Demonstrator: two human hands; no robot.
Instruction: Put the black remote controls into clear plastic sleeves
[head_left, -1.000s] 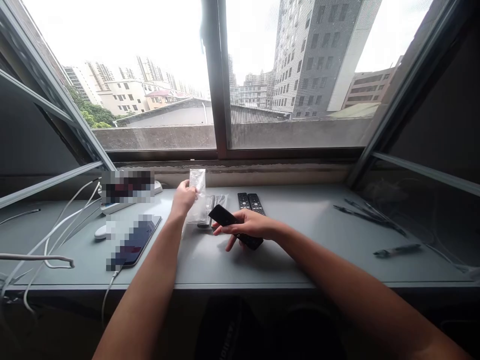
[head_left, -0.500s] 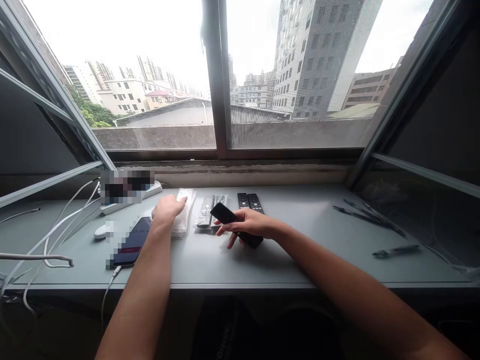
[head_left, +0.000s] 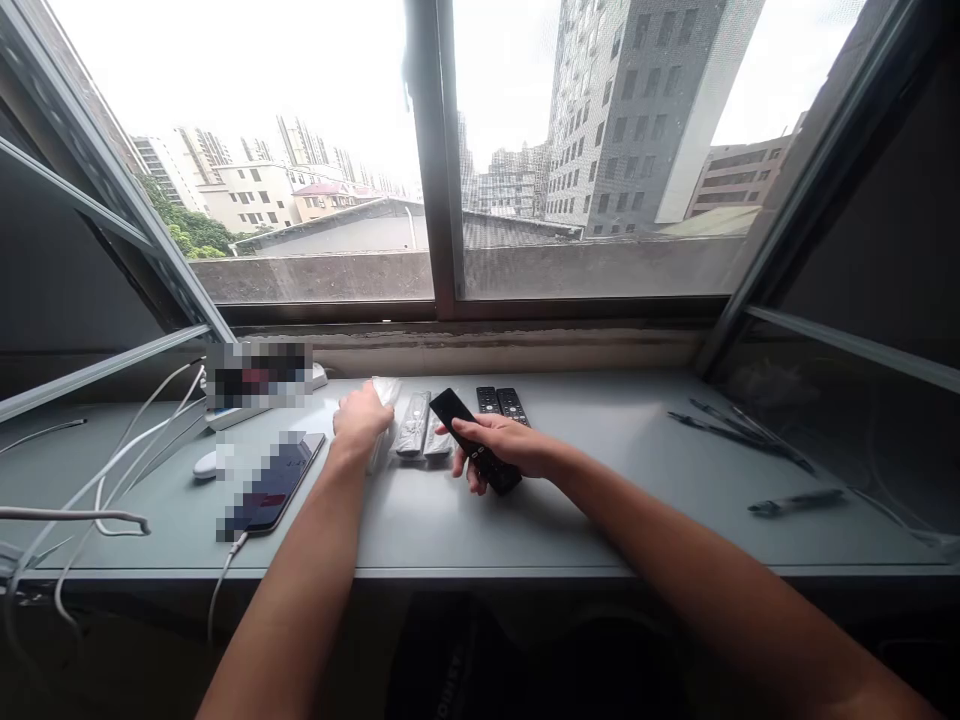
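My right hand [head_left: 510, 445] is closed around a black remote control [head_left: 487, 465], tilted with its far end toward the upper left, above the desk. Behind it, two more black remote controls [head_left: 512, 403] lie side by side, partly covered by my hand. To its left rest two remote controls in clear plastic sleeves [head_left: 412, 424]; the held one overlaps the right sleeve in view. My left hand [head_left: 362, 415] is closed on a stack of clear plastic bags [head_left: 386, 388], thumb toward the right. My hand hides much of the stack.
A phone [head_left: 281, 485] with a charging cable lies left of my left arm. A white power strip [head_left: 262, 405], a white mouse-like object [head_left: 205, 466] and loose white cables [head_left: 112, 465] are farther left. Several pens [head_left: 739, 435] lie at the right, before the window.
My left hand has shifted right with the plastic bags, closer to the sleeved remote controls. In my right hand the remote control has turned to a steeper angle, its buttons now showing.
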